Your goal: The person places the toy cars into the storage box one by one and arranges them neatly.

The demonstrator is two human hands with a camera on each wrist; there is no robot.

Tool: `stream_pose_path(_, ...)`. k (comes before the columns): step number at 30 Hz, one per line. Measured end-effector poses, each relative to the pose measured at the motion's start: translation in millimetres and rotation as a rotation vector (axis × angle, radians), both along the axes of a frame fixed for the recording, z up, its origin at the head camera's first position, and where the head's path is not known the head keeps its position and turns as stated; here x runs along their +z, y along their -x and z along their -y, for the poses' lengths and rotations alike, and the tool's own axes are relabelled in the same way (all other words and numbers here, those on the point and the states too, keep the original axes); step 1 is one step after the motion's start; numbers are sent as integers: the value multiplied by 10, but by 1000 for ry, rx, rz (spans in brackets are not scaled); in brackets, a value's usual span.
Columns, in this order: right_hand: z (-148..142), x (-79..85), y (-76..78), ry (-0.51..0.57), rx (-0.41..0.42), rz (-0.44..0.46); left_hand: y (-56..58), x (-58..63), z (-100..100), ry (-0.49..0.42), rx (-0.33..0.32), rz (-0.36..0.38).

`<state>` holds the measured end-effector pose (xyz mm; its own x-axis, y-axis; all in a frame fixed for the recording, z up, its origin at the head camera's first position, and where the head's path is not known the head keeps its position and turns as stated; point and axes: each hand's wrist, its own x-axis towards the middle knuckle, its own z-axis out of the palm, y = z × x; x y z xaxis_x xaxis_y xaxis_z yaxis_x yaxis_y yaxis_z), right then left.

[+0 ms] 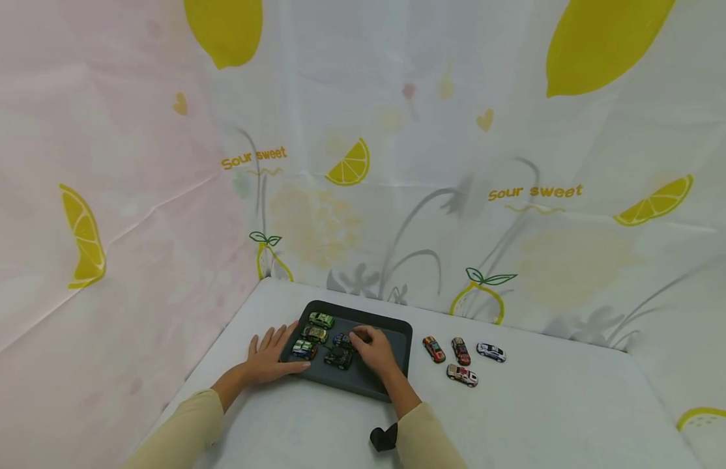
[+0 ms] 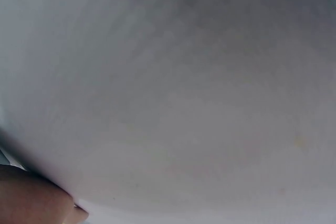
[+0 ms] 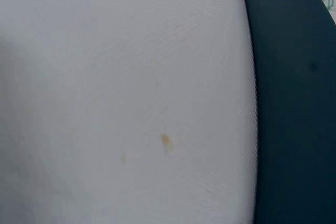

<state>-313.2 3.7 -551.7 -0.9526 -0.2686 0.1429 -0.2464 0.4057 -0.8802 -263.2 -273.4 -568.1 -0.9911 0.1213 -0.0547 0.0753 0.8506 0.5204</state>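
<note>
In the head view a dark grey tray lies on the white table. My left hand rests at its left edge with the fingers spread and the thumb along the near rim. Part of that hand shows in the bottom corner of the left wrist view. Over the middle of the tray, my right hand pinches a small blue toy car, partly covered by the fingertips. A black toy car sits just in front of it. To the left stand a bright green car, an olive-patterned car and a blue-green car.
Right of the tray, on the table, lie an orange-red car, a dark red car, a white car and a beige-and-red car. A lemon-print cloth hangs behind. The tray's side fills the right wrist view's right edge.
</note>
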Motion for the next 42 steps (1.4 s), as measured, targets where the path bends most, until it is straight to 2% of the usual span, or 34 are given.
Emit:
stream_pose_path(5, -30, 7, -41, -24, 9, -41, -17, 18, -19, 5, -2, 22)
stream_pose_path(9, -63, 73, -103, -94, 41, -98, -42, 64, -2, 1, -7, 47)
stream_pose_path(12, -111, 131, -112, -172, 53, -198, -42, 109, 23, -18, -9, 50)
stream_pose_path(16, -242, 180, -69, -258, 21, -373, -22, 131, 37, -12, -12, 59)
stream_pose_path(19, -380, 195, -38, -289, -19, -441, -11, 125, 36, -7, -20, 61)
stream_pose_path(27, -746, 140, -55, -388, -108, -472, -49, 117, 48, -22, -28, 35)
stream_pose_path(33, -962, 124, -46, -471, -164, -474, -45, 58, 55, -11, -21, 34)
stream_pose_path(39, -1165, 135, -62, -501, -193, -449, -79, 191, -6, -16, -34, 61)
stream_pose_path(42, -1270, 139, -71, -509, -204, -463, -69, 181, -14, -25, -45, 45)
